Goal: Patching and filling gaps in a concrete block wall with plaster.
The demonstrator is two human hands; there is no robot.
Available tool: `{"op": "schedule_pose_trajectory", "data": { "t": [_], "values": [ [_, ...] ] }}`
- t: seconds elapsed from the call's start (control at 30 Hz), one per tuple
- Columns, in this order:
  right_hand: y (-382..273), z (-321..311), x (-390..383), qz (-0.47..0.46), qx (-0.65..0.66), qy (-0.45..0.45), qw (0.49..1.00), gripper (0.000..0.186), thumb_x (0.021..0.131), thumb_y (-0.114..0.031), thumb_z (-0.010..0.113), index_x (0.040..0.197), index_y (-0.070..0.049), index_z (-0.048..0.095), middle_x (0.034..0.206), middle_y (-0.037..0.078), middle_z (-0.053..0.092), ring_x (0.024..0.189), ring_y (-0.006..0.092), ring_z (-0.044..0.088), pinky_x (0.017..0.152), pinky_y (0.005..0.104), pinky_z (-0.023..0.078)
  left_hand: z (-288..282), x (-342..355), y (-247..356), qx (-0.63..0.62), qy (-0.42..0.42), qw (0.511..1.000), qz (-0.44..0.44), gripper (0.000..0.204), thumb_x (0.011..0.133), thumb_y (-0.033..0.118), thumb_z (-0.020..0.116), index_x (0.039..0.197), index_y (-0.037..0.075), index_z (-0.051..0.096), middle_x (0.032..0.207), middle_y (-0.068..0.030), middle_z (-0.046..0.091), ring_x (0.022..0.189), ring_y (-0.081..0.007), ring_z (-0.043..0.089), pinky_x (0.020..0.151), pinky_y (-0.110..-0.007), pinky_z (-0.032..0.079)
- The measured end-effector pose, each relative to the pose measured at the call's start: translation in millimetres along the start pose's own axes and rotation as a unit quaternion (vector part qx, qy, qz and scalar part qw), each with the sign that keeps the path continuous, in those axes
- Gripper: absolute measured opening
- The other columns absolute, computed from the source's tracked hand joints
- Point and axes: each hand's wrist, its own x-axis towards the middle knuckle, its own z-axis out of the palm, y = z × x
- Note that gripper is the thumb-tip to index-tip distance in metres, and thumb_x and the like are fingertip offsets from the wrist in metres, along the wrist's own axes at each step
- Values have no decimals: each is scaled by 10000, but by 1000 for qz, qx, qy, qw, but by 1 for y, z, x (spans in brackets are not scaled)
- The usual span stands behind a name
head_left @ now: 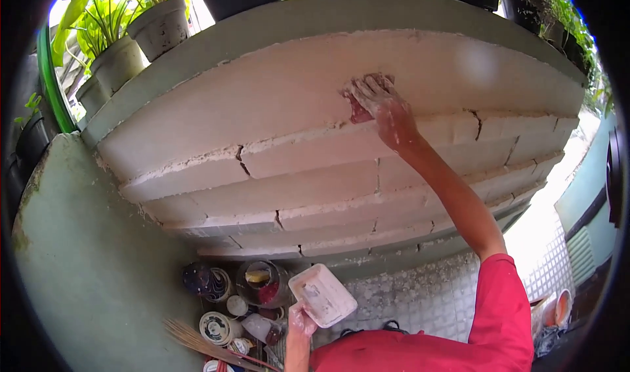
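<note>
My right hand (384,106), coated in white powder or paste, presses a dark red flat piece (360,113) against the wall's pale, smooth upper band (262,96). Whether this piece is cloth, sponge or sandpaper I cannot tell; my fingers cover much of it. Down near my body, my left hand (300,321) grips the edge of a shallow white rectangular tub (340,298), smeared with whitish residue inside. Below the smooth band, the wall has rows of pale blocks (308,159) with dark cracks between them.
Potted plants (161,27) line the ledge (295,19) above. A green side wall (85,241) stands on the left. On the floor at lower left are a bucket (279,273), a paint can (216,328), several other containers and a bundle of thin sticks (197,342). Pale tiles (420,287) cover the floor.
</note>
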Motion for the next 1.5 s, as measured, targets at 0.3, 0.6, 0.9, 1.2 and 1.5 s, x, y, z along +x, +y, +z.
{"op": "schedule_pose_trajectory", "data": {
  "t": [0.3,0.6,0.9,1.2,1.5],
  "values": [
    [52,-101,-5,390,177,95,899,273,884,-59,536,1101,36,671,696,146,632,618,155,493,608,296,441,-8,-13,5,11,61,998,27,560,729,30,477,1288,-13,467,1196,-154,597,1095,-321,599,1017,-552,449],
    [39,-42,18,309,99,212,922,315,888,-118,570,1160,22,646,982,178,686,885,260,669,813,333,503,-1,-7,15,23,45,998,29,569,708,61,472,1271,-23,471,1222,-171,579,1170,-378,554,1037,-615,397],
    [-26,34,37,127,-132,148,972,419,837,-87,542,1250,-106,611,1002,176,657,874,362,599,751,459,479,1,-9,32,12,48,999,22,599,705,45,465,1301,-12,460,1267,-167,562,1192,-371,540,1048,-599,394],
    [-26,-20,39,148,96,74,982,470,833,-59,514,1284,-147,613,1217,108,644,994,348,637,819,465,511,-10,-11,47,-24,18,999,39,566,752,52,471,1315,0,463,1293,-158,567,1204,-350,540,1064,-576,389],
    [24,-9,-22,-52,-101,21,993,501,798,44,508,1260,-115,617,1210,104,656,1022,306,655,875,385,526,-26,-11,51,-6,49,998,40,558,726,59,475,1281,-5,483,1240,-149,587,1182,-330,556,1056,-547,412]
  ]
}}
